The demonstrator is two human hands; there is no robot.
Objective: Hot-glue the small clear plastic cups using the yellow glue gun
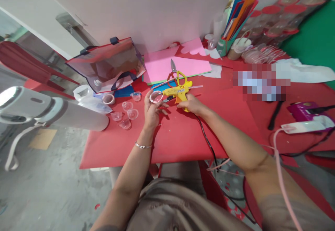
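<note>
My left hand (151, 111) holds a small clear plastic cup (156, 97), its round opening turned up toward the camera. Wrapped round the handle of a yellow glue gun (176, 91) is my right hand (191, 104). The gun's nozzle points left and meets the cup's rim. A clear glue stick (196, 86) juts from the gun's back. Just behind the gun lie scissors (180, 77) with red and yellow handles. Several more clear cups (132, 113) stand or lie on the red table (167, 143) to the left of my left hand.
A clear bag (104, 63) with dark handles stands at the back left, near a large white cylinder (73, 112). Pink paper (162, 65) lies at the back. A black cord (206, 136) runs off the front edge. A purple box (300, 114) sits at right.
</note>
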